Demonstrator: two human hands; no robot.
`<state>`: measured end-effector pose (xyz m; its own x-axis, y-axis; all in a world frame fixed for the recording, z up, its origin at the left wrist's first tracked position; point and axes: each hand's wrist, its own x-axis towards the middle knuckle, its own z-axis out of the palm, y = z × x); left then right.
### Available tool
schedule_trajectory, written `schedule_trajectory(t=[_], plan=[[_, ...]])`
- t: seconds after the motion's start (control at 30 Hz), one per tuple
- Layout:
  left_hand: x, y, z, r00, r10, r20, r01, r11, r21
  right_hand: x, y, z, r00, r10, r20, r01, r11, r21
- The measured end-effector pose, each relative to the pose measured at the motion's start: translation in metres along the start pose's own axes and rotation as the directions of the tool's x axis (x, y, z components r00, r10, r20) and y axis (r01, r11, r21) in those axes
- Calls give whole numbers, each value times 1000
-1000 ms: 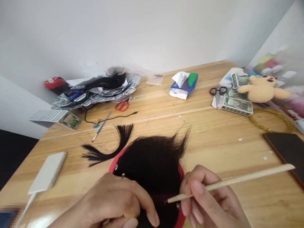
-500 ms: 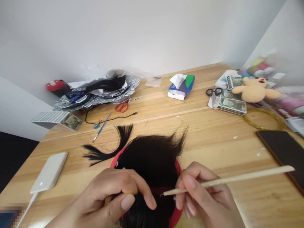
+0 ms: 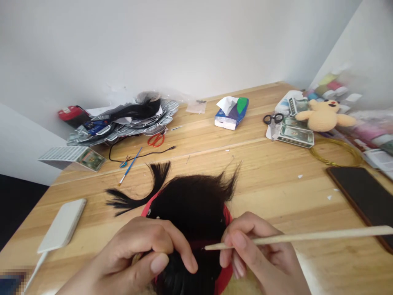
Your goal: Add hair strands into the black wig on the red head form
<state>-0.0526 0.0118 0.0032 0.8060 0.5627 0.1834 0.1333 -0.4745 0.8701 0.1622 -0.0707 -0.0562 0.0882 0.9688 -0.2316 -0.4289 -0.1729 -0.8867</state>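
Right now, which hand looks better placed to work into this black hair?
Probably the right hand: it holds the pointed wooden stick, tip at the black hair, while the left hand is occupied gripping the hair.

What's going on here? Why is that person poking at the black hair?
A person is working on a bunch of black hair sitting in a red band on a wooden table. The left hand pinches some of the hair. The right hand holds a thin wooden stick, and its pointed tip is right at the hair. Red scissors lie farther back on the table.
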Motion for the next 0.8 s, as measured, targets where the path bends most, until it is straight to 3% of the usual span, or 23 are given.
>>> schedule_trajectory(t=[0.43,0.8], plan=[[-2,-2,3,1000,-10,-18,10,1000,23,8,-4,-1,995,96,34,-99,992,84],[-5,-1,3,1000,-1,12,0,999,44,14,-6,5,995,95,12,-95,995,-16]])
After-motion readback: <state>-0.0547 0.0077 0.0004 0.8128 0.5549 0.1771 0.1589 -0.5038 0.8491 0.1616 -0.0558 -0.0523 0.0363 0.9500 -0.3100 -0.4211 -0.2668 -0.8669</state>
